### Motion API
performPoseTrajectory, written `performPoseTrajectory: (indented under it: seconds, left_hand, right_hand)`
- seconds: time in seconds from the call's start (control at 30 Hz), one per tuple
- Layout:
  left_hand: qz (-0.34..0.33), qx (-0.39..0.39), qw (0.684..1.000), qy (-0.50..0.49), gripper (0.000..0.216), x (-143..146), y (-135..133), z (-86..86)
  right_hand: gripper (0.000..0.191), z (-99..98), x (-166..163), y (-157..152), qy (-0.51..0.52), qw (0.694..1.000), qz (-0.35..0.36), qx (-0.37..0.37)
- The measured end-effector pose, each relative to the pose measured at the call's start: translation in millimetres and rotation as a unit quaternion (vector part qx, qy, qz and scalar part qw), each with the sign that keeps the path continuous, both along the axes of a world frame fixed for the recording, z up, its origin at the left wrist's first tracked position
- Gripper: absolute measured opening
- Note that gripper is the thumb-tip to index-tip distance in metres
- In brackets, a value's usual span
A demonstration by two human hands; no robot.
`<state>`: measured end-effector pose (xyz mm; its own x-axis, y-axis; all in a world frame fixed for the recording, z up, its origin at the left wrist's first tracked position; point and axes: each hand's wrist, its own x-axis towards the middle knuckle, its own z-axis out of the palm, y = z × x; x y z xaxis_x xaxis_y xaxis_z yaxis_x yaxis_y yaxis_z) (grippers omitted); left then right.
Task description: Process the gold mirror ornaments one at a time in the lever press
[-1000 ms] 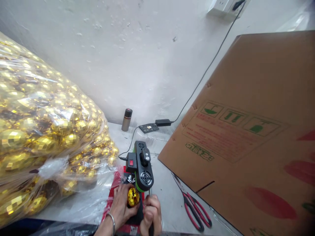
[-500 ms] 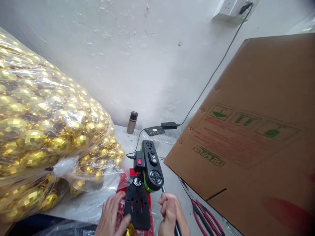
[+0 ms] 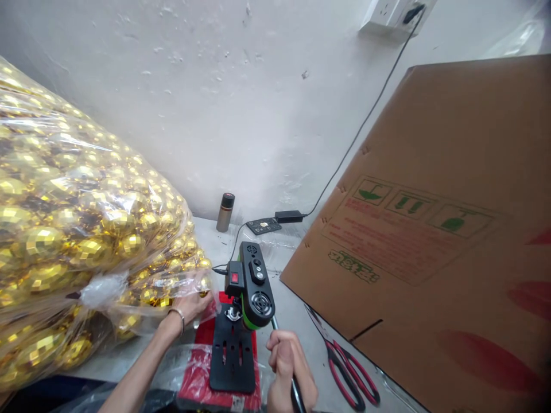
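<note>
The right hand (image 3: 291,370) is closed around the lever (image 3: 274,323) of a small black-and-green bench machine (image 3: 257,284). The lever slopes from the right side of the machine head down through the fist; its black lower end emerges below the fingers.

The left hand (image 3: 193,304) is inside the opening of a clear plastic bag (image 3: 104,290), at the faceted gold balls (image 3: 120,221). Film and balls cover the fingertips; whether the fingers are closed on a ball cannot be determined. A bracelet (image 3: 181,322) encircles the left wrist.

The gold balls fill the bag, which occupies the left side of the desk (image 3: 307,373). The machine stands to the right of the bag opening. Its slotted black base plate (image 3: 232,376) lies over a red sheet (image 3: 205,332), with no ball on the plate. A red switch (image 3: 235,277) is fitted to the box on the left of the head.

Scissors with red-and-black handles (image 3: 329,345) lie to the right of the right hand, beside a large cardboard box (image 3: 408,229). Behind the machine, near the wall, are a cylindrical container (image 3: 225,215), a flat dark item (image 3: 263,226) and a power adapter (image 3: 288,216), whose cable (image 3: 368,117) rises to a wall socket (image 3: 383,20).
</note>
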<state>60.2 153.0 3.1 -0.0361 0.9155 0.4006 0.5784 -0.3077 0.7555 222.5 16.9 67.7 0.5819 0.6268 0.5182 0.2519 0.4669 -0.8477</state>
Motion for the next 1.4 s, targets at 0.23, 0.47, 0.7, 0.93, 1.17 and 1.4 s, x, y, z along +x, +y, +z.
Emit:
performPoseTrajectory:
  seconds: [0.23,0.47,0.7,0.93,1.17,1.4]
  left_hand:
    - [-0.016,-0.265,0.920,-0.289,0.069,-14.2,-83.5,-12.2]
    - [0.054,-0.103,0.975,-0.191,0.046,2.2,-106.1,-67.4]
    - [0.049,0.012,0.998,-0.034,0.025,10.9,-115.3,-92.8]
    - [0.158,0.112,0.980,0.046,0.033,0.3,-140.1,-99.7]
    - [0.122,0.020,0.989,0.084,0.050,-14.1,-135.6,-101.6]
    - [0.084,0.024,0.976,0.202,0.049,-14.5,-137.3,-88.6]
  right_hand:
    - [0.047,10.1,13.8,7.8,-0.051,0.998,0.028,0.029]
    - [0.044,3.3,14.4,3.1,-0.070,0.996,0.037,0.033]
    - [0.043,8.9,8.7,-3.2,-0.046,0.998,0.036,-0.003]
    - [0.041,19.3,22.2,1.0,-0.116,0.991,0.061,0.000]
    - [0.042,34.6,24.0,4.3,-0.136,0.989,0.057,0.006]
    - [0.039,30.2,25.4,1.6,-0.142,0.987,0.069,-0.001]
